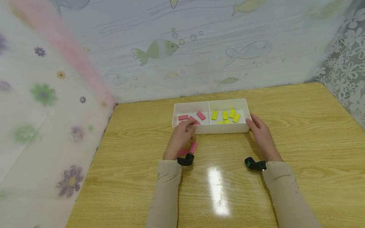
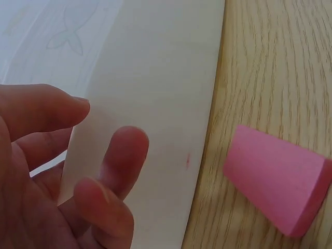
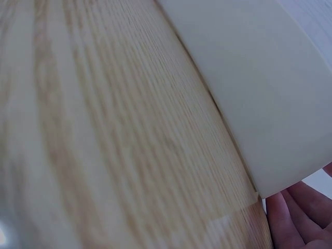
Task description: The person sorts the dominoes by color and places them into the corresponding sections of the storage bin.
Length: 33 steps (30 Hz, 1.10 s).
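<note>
A white two-compartment box [image 1: 219, 128] stands on the table. Several pink blocks [image 1: 201, 115] lie in its left compartment and several yellow blocks [image 1: 214, 115] in the right one. My left hand [image 1: 179, 136] is at the front left wall, some fingers reaching over the rim. In the left wrist view its fingers [image 2: 127, 155] are spread and loosely bent, with no block between them. A pink block [image 2: 277, 179] lies on the table beside the box; a second loose pink piece [image 1: 182, 152] is partly hidden by the wrist. My right hand [image 1: 260, 134] grips the box's right end, thumb at the front corner.
The wood-grain table [image 1: 128, 177] meets a fish-print covering [image 1: 199, 72] at the back and a flower-print one [image 1: 42, 126] on the left. Both wrists wear black camera mounts [image 1: 186, 160]. Light glares on the table between the forearms.
</note>
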Each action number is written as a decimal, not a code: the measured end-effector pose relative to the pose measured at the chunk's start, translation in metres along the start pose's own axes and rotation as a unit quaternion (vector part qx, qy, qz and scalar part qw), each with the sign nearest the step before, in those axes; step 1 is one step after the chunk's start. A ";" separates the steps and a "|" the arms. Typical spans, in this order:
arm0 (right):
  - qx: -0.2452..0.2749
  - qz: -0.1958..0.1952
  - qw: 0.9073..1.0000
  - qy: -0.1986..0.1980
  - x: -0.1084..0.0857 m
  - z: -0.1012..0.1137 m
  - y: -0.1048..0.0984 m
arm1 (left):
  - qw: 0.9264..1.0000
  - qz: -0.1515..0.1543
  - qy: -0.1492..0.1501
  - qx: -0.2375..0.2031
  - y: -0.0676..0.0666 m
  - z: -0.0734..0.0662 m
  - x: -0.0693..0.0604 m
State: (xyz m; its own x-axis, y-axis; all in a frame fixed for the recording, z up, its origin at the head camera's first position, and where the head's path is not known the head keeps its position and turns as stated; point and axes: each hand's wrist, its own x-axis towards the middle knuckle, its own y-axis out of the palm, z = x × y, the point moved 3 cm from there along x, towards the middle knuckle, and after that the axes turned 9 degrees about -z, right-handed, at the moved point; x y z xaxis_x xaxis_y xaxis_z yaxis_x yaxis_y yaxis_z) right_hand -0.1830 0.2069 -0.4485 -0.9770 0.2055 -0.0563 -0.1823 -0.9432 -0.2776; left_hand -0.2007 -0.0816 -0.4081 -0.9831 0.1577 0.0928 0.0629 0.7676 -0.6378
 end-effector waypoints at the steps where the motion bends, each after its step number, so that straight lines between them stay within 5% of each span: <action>1: 0.000 0.000 1.000 -0.001 0.000 0.000 0.000 | 1.000 -0.002 0.001 -0.001 0.000 0.001 0.000; 33: 0.004 0.001 1.000 0.000 -0.001 0.002 0.001 | 0.998 -0.021 -0.031 0.046 0.001 0.005 0.000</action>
State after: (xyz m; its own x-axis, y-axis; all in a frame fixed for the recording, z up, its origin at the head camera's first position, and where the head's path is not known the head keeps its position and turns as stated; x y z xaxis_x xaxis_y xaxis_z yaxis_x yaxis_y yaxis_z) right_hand -0.1823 0.2055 -0.4470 -0.9774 0.2037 -0.0568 -0.1814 -0.9456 -0.2701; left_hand -0.2011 -0.0843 -0.4124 -0.9935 0.0853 0.0749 0.0083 0.7125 -0.7016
